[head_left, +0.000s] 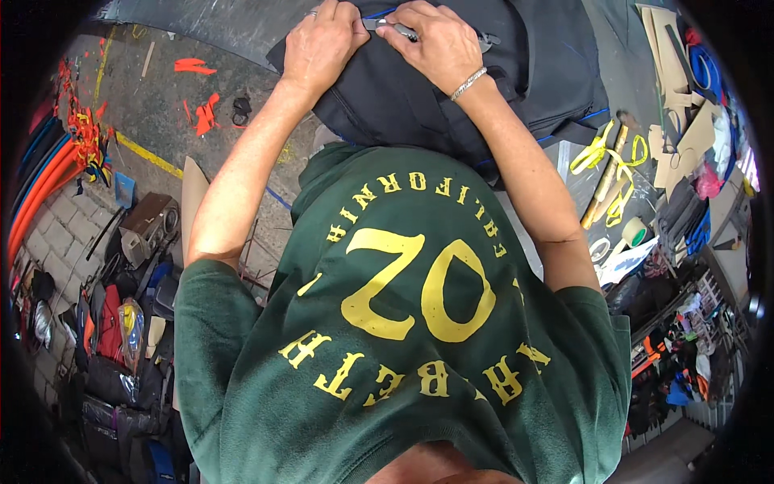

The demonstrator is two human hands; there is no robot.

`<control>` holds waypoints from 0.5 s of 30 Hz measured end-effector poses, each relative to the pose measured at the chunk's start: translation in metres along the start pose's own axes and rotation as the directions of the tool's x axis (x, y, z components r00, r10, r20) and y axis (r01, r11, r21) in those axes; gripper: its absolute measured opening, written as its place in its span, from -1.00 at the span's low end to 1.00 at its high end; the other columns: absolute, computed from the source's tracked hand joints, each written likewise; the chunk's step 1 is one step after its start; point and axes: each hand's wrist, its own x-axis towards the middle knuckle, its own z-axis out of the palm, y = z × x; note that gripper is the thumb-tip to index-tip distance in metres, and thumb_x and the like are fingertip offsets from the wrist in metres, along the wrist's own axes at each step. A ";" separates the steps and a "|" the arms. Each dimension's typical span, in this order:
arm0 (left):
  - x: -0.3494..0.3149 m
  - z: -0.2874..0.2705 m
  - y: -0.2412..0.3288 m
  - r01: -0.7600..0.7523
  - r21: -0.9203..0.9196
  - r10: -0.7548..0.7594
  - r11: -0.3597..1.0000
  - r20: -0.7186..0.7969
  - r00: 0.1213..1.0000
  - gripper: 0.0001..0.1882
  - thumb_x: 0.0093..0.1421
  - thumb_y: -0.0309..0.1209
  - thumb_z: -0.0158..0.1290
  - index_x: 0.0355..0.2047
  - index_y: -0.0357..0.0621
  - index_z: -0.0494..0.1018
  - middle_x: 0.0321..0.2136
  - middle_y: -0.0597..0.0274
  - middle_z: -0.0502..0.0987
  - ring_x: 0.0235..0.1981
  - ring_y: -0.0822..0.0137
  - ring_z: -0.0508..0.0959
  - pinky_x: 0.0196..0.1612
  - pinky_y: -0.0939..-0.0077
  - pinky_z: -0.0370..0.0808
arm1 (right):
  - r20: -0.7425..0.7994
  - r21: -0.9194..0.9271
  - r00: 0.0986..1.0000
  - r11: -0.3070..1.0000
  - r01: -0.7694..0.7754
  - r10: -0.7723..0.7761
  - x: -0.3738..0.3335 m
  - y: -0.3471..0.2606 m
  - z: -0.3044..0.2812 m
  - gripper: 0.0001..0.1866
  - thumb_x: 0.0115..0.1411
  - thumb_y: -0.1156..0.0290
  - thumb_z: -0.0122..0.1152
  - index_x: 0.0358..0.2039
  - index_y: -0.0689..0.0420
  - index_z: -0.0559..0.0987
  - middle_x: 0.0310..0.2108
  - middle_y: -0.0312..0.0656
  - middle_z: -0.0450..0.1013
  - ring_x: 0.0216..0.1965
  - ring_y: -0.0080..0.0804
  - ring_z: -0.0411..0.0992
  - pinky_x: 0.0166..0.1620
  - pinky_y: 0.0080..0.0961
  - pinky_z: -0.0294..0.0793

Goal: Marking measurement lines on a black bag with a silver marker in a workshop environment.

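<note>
A black fabric bag (403,97) with blue trim lies in front of my body at the top of the head view. My left hand (324,44) is closed, with curled fingers, on the bag's upper left part. Its fingertips meet one end of a small grey piece (409,35); what exactly they grip is hidden. Close beside it, my right hand (439,47) pinches this grey piece between thumb and fingers. The piece looks like metal or hard plastic, and its kind is unclear. A second grey fitting (489,39) sits on the bag just right of my right hand.
Right of the bag lie yellow straps (595,153), a tape roll (634,232) and brown cut pieces (692,153). Orange scraps (205,113) lie on the floor to the left. Beyond them hang orange strips (44,189), near a worn brown box (151,226) and piled dark bags (113,379).
</note>
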 end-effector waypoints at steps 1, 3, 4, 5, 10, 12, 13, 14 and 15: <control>0.000 -0.001 0.000 0.006 -0.013 -0.006 1.000 0.011 1.000 -0.88 0.12 -0.41 0.18 -0.42 -0.12 0.45 -0.44 0.06 0.48 -0.35 0.01 0.61 -0.31 0.16 0.59 | 0.003 0.000 1.000 1.000 0.000 0.000 0.000 0.001 -0.001 -0.75 0.24 0.16 0.30 -0.33 0.07 0.71 -0.25 -0.18 0.59 -0.23 -0.05 0.55 -0.13 -0.19 0.57; 0.001 -0.003 0.000 0.014 -0.021 -0.013 1.000 0.020 1.000 -0.88 0.12 -0.41 0.18 -0.42 -0.12 0.45 -0.43 0.06 0.48 -0.35 0.01 0.61 -0.31 0.16 0.59 | -0.003 0.073 0.997 0.994 0.075 -0.075 0.003 0.005 -0.004 -0.76 0.23 0.17 0.31 -0.33 0.08 0.71 -0.30 -0.17 0.60 -0.25 -0.05 0.55 -0.13 -0.20 0.57; 0.002 -0.004 0.000 0.004 -0.035 -0.004 0.999 0.015 1.000 -0.88 0.12 -0.41 0.18 -0.42 -0.12 0.44 -0.44 0.06 0.48 -0.36 0.01 0.61 -0.31 0.16 0.59 | -0.001 0.076 0.997 0.994 0.073 -0.073 0.004 0.006 -0.005 -0.76 0.23 0.17 0.31 -0.33 0.08 0.71 -0.30 -0.17 0.60 -0.25 -0.05 0.55 -0.13 -0.20 0.57; 0.003 -0.004 0.000 -0.007 -0.051 0.008 0.999 0.005 1.000 -0.88 0.12 -0.41 0.17 -0.42 -0.12 0.44 -0.44 0.06 0.48 -0.36 0.01 0.61 -0.31 0.16 0.59 | 0.007 0.060 0.996 0.995 0.085 -0.086 0.006 0.008 -0.006 -0.76 0.23 0.17 0.31 -0.33 0.09 0.70 -0.32 -0.16 0.59 -0.25 -0.05 0.56 -0.13 -0.20 0.56; 0.003 -0.003 0.002 0.030 -0.022 -0.030 0.999 0.010 1.000 -0.89 0.12 -0.43 0.17 -0.43 -0.13 0.44 -0.44 0.06 0.48 -0.36 0.02 0.60 -0.29 0.16 0.58 | 0.105 0.002 0.986 0.991 0.131 -0.131 0.013 0.014 -0.010 -0.76 0.21 0.18 0.33 -0.38 0.11 0.66 -0.35 -0.14 0.58 -0.27 -0.06 0.56 -0.12 -0.22 0.54; 0.002 -0.003 0.003 0.031 -0.040 -0.030 0.999 0.012 0.999 -0.89 0.12 -0.43 0.17 -0.43 -0.13 0.44 -0.44 0.07 0.48 -0.35 0.02 0.60 -0.29 0.16 0.58 | 0.099 0.026 0.986 0.991 0.135 -0.137 0.015 0.014 -0.010 -0.75 0.21 0.18 0.33 -0.38 0.11 0.67 -0.35 -0.14 0.58 -0.27 -0.06 0.56 -0.11 -0.22 0.54; 0.002 -0.003 0.003 0.040 -0.045 -0.040 0.998 0.018 0.999 -0.89 0.12 -0.43 0.17 -0.42 -0.13 0.44 -0.44 0.06 0.48 -0.35 0.01 0.60 -0.28 0.16 0.58 | 0.091 0.048 0.985 0.989 0.142 -0.146 0.016 0.015 -0.010 -0.75 0.21 0.17 0.33 -0.38 0.11 0.67 -0.35 -0.14 0.58 -0.27 -0.07 0.56 -0.11 -0.22 0.53; 0.002 -0.003 0.002 0.051 -0.048 -0.050 0.998 0.024 0.998 -0.88 0.12 -0.43 0.17 -0.42 -0.13 0.44 -0.44 0.06 0.48 -0.34 0.01 0.60 -0.28 0.16 0.58 | 0.091 0.048 0.985 0.988 0.144 -0.148 0.018 0.015 -0.010 -0.75 0.21 0.17 0.33 -0.38 0.11 0.67 -0.35 -0.14 0.58 -0.27 -0.07 0.56 -0.11 -0.22 0.53; 0.002 -0.003 0.002 0.052 -0.048 -0.050 0.997 0.026 0.998 -0.88 0.12 -0.43 0.17 -0.42 -0.13 0.44 -0.44 0.06 0.48 -0.34 0.01 0.60 -0.28 0.16 0.58 | 0.090 0.047 0.984 0.988 0.148 -0.152 0.018 0.014 -0.011 -0.75 0.21 0.17 0.32 -0.38 0.11 0.67 -0.35 -0.14 0.58 -0.27 -0.06 0.56 -0.11 -0.22 0.54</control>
